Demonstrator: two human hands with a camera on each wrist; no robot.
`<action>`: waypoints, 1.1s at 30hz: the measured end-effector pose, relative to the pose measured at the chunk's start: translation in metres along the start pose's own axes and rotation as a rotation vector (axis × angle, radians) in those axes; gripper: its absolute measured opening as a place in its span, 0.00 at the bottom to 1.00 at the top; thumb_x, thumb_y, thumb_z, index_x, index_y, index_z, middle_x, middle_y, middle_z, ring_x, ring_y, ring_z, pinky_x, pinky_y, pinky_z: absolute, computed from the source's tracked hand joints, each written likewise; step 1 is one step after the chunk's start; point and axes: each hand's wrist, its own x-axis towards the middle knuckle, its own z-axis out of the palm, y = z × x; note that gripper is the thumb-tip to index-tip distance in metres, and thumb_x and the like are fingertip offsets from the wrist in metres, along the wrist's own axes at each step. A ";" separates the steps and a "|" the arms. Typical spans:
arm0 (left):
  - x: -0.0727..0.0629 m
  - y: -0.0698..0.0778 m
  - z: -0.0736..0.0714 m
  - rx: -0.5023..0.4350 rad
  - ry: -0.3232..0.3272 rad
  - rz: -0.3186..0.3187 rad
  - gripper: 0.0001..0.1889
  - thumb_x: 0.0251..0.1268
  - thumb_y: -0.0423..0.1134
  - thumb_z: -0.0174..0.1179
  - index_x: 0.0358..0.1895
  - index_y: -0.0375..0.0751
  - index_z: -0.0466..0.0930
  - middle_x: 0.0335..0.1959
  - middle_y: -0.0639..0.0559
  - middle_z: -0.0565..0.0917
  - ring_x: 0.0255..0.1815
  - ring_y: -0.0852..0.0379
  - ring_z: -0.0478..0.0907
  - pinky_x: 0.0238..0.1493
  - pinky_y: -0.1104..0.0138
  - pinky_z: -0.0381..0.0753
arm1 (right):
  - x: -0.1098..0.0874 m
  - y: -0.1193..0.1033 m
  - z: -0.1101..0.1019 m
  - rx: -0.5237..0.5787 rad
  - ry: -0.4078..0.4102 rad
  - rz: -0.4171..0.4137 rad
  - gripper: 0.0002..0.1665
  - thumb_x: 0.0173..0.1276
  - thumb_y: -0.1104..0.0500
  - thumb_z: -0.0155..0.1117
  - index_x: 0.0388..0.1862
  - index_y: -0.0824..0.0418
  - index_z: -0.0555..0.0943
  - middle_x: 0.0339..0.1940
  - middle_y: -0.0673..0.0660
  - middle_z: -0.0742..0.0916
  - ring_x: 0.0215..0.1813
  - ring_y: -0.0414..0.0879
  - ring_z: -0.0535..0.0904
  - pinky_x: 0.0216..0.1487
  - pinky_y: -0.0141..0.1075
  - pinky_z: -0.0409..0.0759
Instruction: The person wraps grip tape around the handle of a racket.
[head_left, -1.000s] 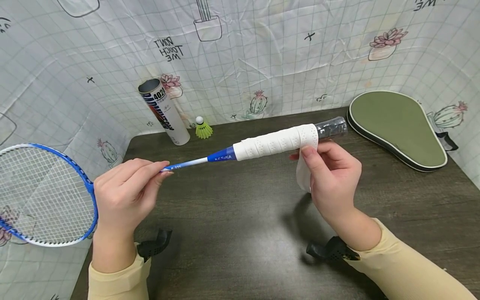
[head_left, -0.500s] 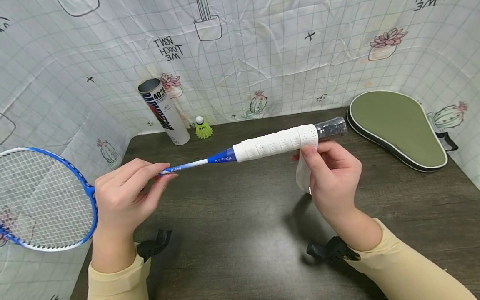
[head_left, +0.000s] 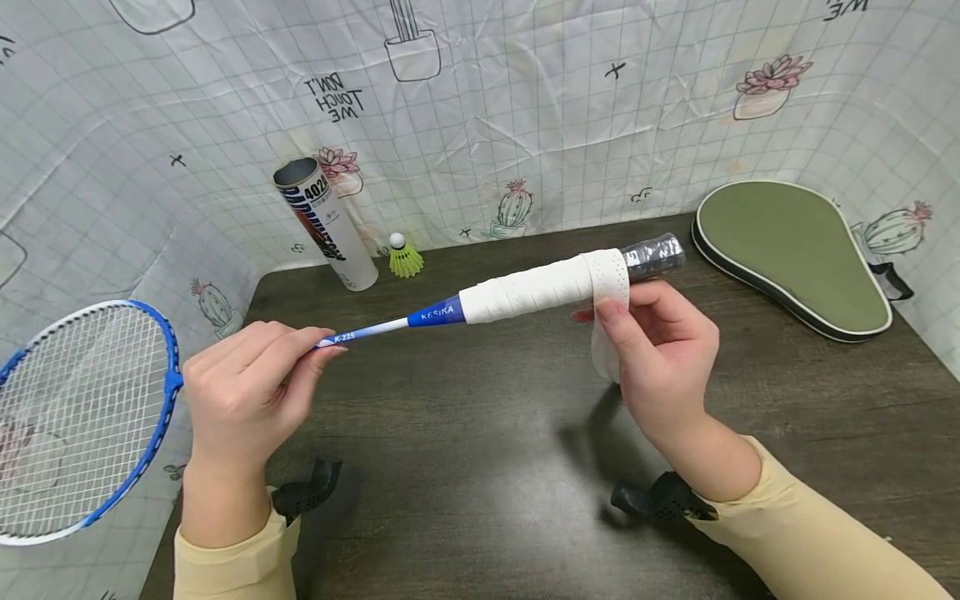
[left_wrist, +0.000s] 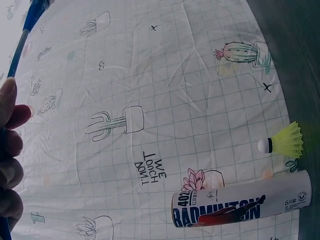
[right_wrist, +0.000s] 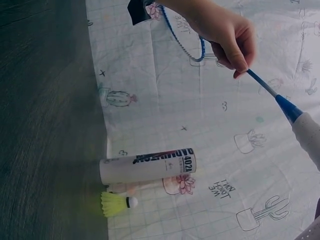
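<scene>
A blue and white badminton racket (head_left: 437, 313) is held up off the table, its strung head at far left. My left hand (head_left: 243, 396) pinches the shaft between thumb and fingers; the left wrist view shows those fingers (left_wrist: 12, 172) at its edge. White perforated grip tape (head_left: 536, 292) winds round most of the handle. Beyond it, the dark handle end (head_left: 655, 256) shows under shiny clear film. My right hand (head_left: 667, 367) pinches the loose tape just below the handle, and a tail of it hangs behind the fingers. In the right wrist view, the right hand is mostly out of frame.
A badminton shuttlecock tube (head_left: 326, 225) stands at the back left of the dark table (head_left: 480, 467). Beside it is a yellow shuttlecock (head_left: 405, 257). At the back right lies a green paddle-shaped case (head_left: 787, 250). A patterned cloth (head_left: 525, 108) hangs behind.
The racket has turned about its shaft, so its head sits lower and at another angle. The tape's last turn now lies round the handle at a new slant. Both hands keep nearly the same places.
</scene>
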 end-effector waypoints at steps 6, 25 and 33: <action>-0.002 -0.002 -0.002 0.018 -0.061 0.003 0.21 0.74 0.48 0.65 0.28 0.33 0.87 0.17 0.48 0.80 0.12 0.53 0.67 0.14 0.62 0.63 | -0.001 0.001 0.000 -0.021 0.001 -0.006 0.06 0.64 0.77 0.67 0.30 0.82 0.79 0.26 0.59 0.89 0.24 0.47 0.85 0.38 0.36 0.84; -0.004 -0.007 -0.005 -0.048 -0.152 -0.020 0.21 0.76 0.48 0.62 0.27 0.35 0.86 0.15 0.54 0.75 0.14 0.63 0.61 0.14 0.69 0.57 | -0.001 0.002 0.002 0.099 0.014 -0.018 0.05 0.63 0.80 0.62 0.27 0.82 0.78 0.21 0.57 0.83 0.27 0.51 0.85 0.37 0.40 0.85; -0.003 -0.009 -0.006 -0.016 -0.123 -0.025 0.22 0.76 0.49 0.62 0.26 0.35 0.86 0.15 0.53 0.75 0.13 0.60 0.63 0.13 0.68 0.56 | 0.002 0.001 0.004 0.209 0.009 -0.033 0.08 0.70 0.76 0.62 0.32 0.83 0.76 0.27 0.60 0.83 0.22 0.49 0.82 0.41 0.47 0.89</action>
